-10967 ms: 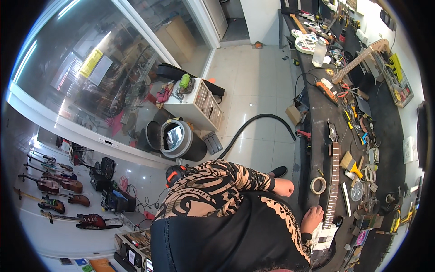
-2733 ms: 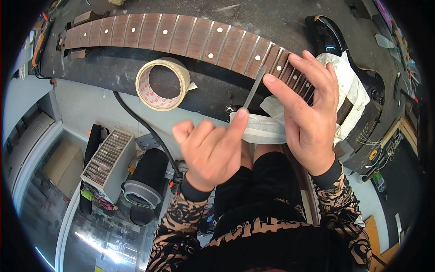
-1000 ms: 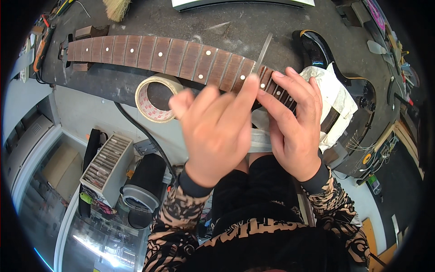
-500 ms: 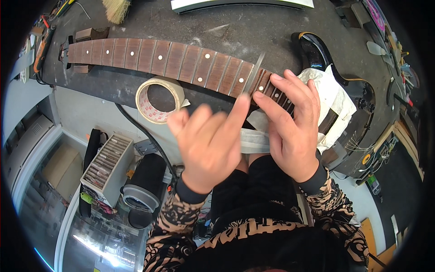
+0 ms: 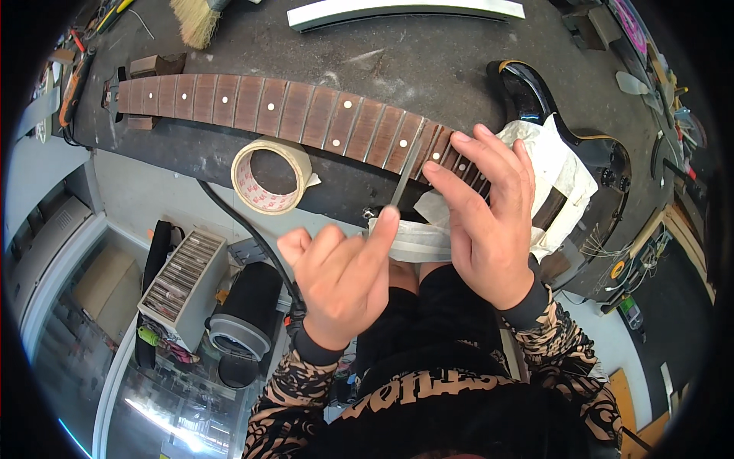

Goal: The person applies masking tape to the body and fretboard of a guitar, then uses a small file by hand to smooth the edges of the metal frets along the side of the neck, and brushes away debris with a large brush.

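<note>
My left hand [image 5: 340,279] is closed on a thin metal file [image 5: 404,185], index finger extended along it, the blade lying across the rosewood fretboard [image 5: 313,115] near its body end. My right hand [image 5: 493,218] has its fingers apart, the fingertips resting on the fretboard just right of the file. The black guitar body [image 5: 615,203] at the right is partly covered with pale masking paper [image 5: 573,180]. A roll of masking tape [image 5: 243,180] stands below the neck, left of my hands, and a wooden block [image 5: 157,65] sits by the headstock end.
On the dark bench, a straw brush [image 5: 193,19] and long white bar [image 5: 405,14] lie beyond the neck. Tools crowd both ends. Below are a crate of slotted trays [image 5: 176,275], a black bin [image 5: 248,302] and a black hose [image 5: 229,214].
The view has turned from the room down onto the guitar. Over the last second my left hand has drawn the file back toward me; my right hand stays at the fretboard.
</note>
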`<state>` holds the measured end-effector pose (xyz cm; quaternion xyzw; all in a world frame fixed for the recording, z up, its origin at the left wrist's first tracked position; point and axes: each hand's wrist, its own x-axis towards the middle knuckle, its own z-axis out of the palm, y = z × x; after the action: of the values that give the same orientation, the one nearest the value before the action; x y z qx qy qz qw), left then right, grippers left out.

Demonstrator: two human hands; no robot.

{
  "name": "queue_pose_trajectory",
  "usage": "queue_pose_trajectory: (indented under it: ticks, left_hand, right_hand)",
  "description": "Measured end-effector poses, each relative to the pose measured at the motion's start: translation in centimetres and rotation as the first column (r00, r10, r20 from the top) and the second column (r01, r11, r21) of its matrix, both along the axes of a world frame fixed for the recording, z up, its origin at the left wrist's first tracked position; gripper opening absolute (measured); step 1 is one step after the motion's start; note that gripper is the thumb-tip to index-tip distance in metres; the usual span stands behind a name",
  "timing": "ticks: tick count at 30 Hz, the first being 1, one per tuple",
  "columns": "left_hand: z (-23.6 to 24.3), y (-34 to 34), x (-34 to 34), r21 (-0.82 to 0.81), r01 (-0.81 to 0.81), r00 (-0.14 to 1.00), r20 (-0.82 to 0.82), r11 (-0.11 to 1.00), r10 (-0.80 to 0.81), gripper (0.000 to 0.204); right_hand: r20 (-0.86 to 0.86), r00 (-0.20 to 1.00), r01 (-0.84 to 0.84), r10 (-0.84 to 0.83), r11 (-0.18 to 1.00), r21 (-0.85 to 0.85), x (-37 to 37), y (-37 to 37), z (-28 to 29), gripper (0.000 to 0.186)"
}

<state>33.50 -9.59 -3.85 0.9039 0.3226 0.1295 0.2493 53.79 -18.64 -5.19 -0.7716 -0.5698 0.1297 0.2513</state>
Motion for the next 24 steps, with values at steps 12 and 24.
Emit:
queue_pose_trajectory:
  ticks: [12, 24]
  left_hand:
    - [-0.8, 0.8, 1.7, 0.033, -0.03, 0.995, 0.098, 0.999, 0.026, 0.058]
    - [-1.4, 2.3, 3.6, 0.024, -0.019, 0.997, 0.073, 1.0, 0.017, 0.057]
  right_hand:
    - [0.003, 1.0, -0.013, 0.013, 1.0, -0.001, 0.0, 0.0, -0.3, 0.049]
    - [-0.004, 1.0, -0.006, 0.006, 1.0, 0.005, -0.1, 0.3, 0.0, 0.045]
